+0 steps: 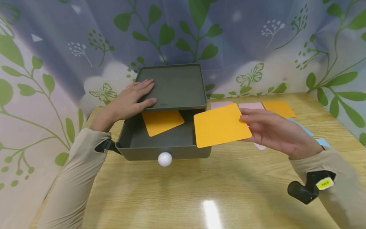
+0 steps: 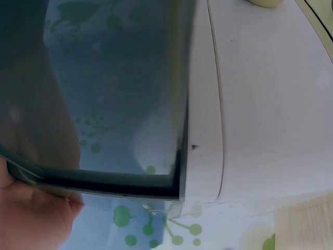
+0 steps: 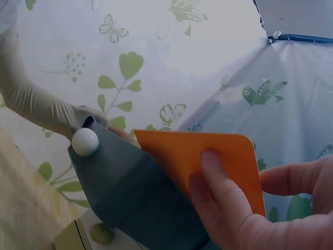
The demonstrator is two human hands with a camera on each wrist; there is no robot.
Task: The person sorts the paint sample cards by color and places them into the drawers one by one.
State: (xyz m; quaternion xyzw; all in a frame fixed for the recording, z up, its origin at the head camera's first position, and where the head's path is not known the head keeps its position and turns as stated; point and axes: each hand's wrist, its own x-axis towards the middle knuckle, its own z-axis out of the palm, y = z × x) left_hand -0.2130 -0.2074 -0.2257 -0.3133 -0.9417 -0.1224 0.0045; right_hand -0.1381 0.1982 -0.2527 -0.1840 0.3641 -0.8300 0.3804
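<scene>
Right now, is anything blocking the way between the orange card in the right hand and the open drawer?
Nothing visible does. The right hand holds the orange card over the open drawer, at its right wall. Inside lies only another orange card, flat on the bottom. The left hand rests on the box top.

You have a plain orange square card (image 1: 221, 125) in your right hand (image 1: 274, 133), the same orange as the square card (image 1: 162, 121) lying in the dark grey-green plastic drawer box (image 1: 171, 95), whose front carries a round white knob (image 1: 165, 159). Your left hand (image 1: 130, 100) lies on that dark box top. On the light wood-grain tabletop (image 1: 200, 190) you can see two pale pink cards (image 1: 251, 105), another orange card (image 1: 278, 108) and light blue cards (image 1: 303, 127). The backdrop curtain (image 1: 257, 47) is pale blue-grey and white, printed with green leaves, stems and butterflies. Your sleeves (image 1: 77, 178) are beige.
</scene>
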